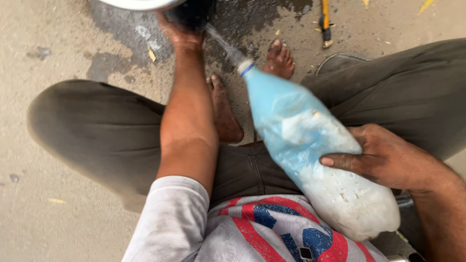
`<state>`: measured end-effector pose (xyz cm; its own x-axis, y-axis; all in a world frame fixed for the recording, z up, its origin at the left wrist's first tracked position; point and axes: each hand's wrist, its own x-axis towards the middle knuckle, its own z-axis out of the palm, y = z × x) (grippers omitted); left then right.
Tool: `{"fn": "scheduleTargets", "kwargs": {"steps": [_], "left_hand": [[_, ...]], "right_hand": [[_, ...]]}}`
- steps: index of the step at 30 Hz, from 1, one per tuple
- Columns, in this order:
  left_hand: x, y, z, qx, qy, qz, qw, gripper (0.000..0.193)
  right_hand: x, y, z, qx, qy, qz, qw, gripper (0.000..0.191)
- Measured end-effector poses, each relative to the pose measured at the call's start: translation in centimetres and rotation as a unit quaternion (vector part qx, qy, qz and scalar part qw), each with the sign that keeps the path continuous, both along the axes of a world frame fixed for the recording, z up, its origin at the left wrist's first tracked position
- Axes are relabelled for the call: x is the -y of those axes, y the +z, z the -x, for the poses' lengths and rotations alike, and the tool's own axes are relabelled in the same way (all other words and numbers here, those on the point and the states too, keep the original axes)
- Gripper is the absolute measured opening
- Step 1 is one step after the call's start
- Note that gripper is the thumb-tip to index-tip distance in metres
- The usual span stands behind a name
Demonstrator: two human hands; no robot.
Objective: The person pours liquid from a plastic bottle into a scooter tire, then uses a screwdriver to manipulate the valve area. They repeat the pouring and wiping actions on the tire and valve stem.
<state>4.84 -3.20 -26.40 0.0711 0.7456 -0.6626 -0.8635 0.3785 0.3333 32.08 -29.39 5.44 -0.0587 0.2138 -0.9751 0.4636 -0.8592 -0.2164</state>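
Partly cropped, left hand (180,30) grips something dark (191,12).

One package shows — a large, soft plastic bottle (310,145), pale blue toward its neck and cloudy white at its base, lying tilted with its white, blue-ringed mouth at eleven o'clock and its base at five o'clock, gripped around the middle by the right hand (383,157).
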Motion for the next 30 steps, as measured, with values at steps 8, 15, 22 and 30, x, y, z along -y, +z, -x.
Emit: {"fn": "scheduleTargets", "kwargs": {"steps": [8,15,22,30], "left_hand": [[-0.6,-0.2,-1.0,0.109,0.091,0.002,0.990,0.079],[-0.4,2.4,-2.1,0.240,-0.006,-0.235,0.942,0.072],[1.7,4.4,-2.9,0.173,0.082,0.064,0.980,0.079],[1.6,4.1,-3.4,0.155,0.074,0.088,0.981,0.084]], "right_hand": [[-0.9,1.5,0.9,-0.024,0.026,-0.050,0.998,0.041],[-1.5,2.8,1.7,-0.010,-0.024,-0.092,0.995,0.039],[-2.5,2.5,3.2,-0.031,-0.067,-0.072,0.995,0.031],[-1.4,2.0,1.5,0.013,-0.077,-0.130,0.988,0.032]]}}
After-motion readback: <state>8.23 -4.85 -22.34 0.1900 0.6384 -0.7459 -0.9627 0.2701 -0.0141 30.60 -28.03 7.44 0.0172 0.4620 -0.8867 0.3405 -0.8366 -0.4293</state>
